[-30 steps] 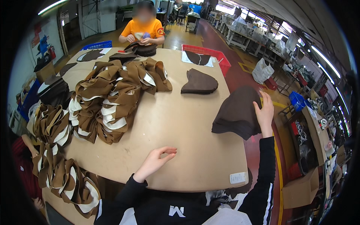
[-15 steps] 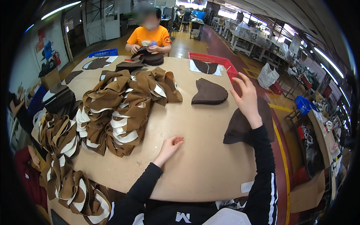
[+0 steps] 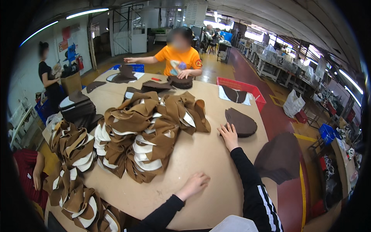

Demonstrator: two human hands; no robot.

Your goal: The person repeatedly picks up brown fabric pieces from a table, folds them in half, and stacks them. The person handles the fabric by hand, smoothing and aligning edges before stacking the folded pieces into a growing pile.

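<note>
- Lying on the tabletop (image 3: 216,158), a dark brown stack of cut pieces (image 3: 243,123) sits just beyond the right hand (image 3: 230,137), which is spread out with its fingertips at the stack's near-left edge.
- Closer to the body, well apart from that stack, is the left hand (image 3: 196,185), fingers bent; whether it holds anything cannot be told.
- A larger dark stack (image 3: 279,158) lies at the table's right edge, beside the right sleeve.
- Brown-and-white pieces (image 3: 131,116) heap up left of both hands.
- Past the far side stand a red basket (image 3: 254,91) and a blue basket (image 3: 135,68), contents unclear.
</note>
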